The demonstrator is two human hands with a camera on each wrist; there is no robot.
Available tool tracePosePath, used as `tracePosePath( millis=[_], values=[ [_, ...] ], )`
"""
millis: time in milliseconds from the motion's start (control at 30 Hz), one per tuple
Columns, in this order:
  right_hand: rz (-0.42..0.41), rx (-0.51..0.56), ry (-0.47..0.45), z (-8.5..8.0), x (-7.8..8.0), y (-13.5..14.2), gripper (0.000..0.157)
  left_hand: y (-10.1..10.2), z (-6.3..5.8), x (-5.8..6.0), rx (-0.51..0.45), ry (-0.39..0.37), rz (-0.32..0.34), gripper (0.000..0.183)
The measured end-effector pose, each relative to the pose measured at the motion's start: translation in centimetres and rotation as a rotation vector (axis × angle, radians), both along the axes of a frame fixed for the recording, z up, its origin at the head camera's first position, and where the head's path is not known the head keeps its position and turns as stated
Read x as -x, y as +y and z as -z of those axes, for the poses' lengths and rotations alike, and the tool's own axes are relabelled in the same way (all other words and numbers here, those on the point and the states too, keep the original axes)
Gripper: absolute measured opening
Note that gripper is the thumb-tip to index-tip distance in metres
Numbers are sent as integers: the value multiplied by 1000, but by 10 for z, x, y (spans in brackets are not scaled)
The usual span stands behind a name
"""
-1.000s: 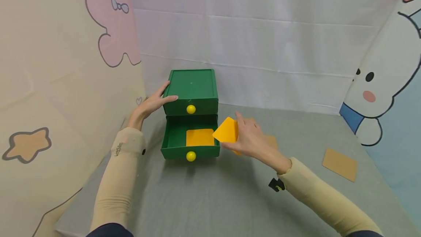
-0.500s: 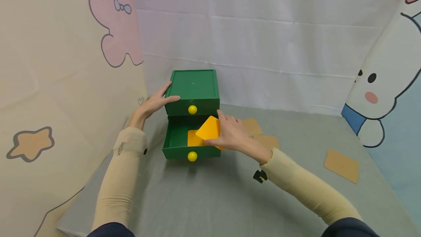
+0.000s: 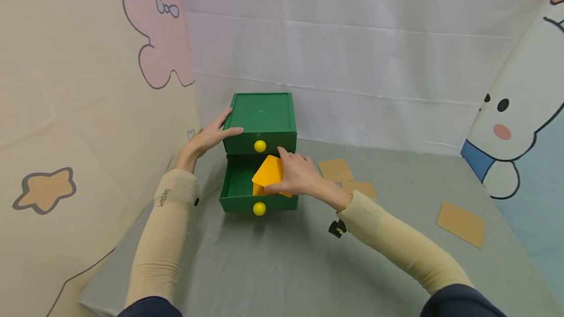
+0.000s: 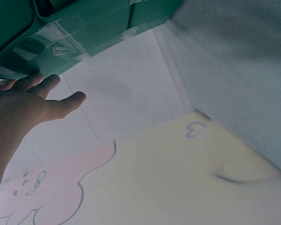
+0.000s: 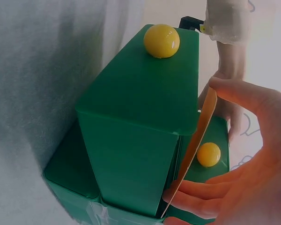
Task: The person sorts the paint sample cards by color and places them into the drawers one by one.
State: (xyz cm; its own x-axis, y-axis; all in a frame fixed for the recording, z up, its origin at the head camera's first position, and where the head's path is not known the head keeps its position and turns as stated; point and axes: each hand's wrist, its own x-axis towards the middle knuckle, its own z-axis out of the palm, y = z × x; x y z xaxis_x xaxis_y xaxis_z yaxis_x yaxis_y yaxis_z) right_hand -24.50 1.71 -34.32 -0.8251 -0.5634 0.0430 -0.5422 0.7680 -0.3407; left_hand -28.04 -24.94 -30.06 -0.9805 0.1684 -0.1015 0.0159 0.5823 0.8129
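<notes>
A green two-drawer box (image 3: 263, 114) with yellow knobs stands on the table, its lower drawer (image 3: 235, 204) pulled out and the upper one closed. My left hand (image 3: 207, 140) rests on the box's top left edge, fingers extended; in the left wrist view the fingertips touch the green plastic. Over the lower drawer, my right hand (image 3: 299, 175) pinches a tilted orange card (image 3: 268, 172) between thumb and fingers. The right wrist view shows this card (image 5: 202, 124) edge-on beside the drawer's side. Beneath it, another orange card (image 3: 257, 190) is mostly hidden inside the drawer.
Two tan cards (image 3: 335, 169) lie on the grey table (image 3: 273, 263) right of the box. Another tan card (image 3: 461, 223) is near the right side. Cloth walls with cartoon drawings enclose the table's back and sides.
My right hand has carried the orange card leftward from beside the lower drawer to over it, covering more of the card inside. My left hand stays on the box.
</notes>
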Motion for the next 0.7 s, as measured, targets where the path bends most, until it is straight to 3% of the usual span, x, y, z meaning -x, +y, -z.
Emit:
tracePosePath(
  millis=[300, 433, 533, 700],
  values=[
    [-54, -7, -35, 3, 9, -10, 100, 2, 0, 1, -3, -7, -8, 86],
    [-89, 42, -69, 4, 8, -9, 91, 1, 1, 1, -10, -3, -7, 86],
    [-109, 158, -66, 5, 1, -3, 77, 1, 1, 1, -11, -2, -11, 86],
    [-205, 551, -13, 14, -24, 12, 41, 2, 0, 0, -15, -4, -10, 86]
  ],
)
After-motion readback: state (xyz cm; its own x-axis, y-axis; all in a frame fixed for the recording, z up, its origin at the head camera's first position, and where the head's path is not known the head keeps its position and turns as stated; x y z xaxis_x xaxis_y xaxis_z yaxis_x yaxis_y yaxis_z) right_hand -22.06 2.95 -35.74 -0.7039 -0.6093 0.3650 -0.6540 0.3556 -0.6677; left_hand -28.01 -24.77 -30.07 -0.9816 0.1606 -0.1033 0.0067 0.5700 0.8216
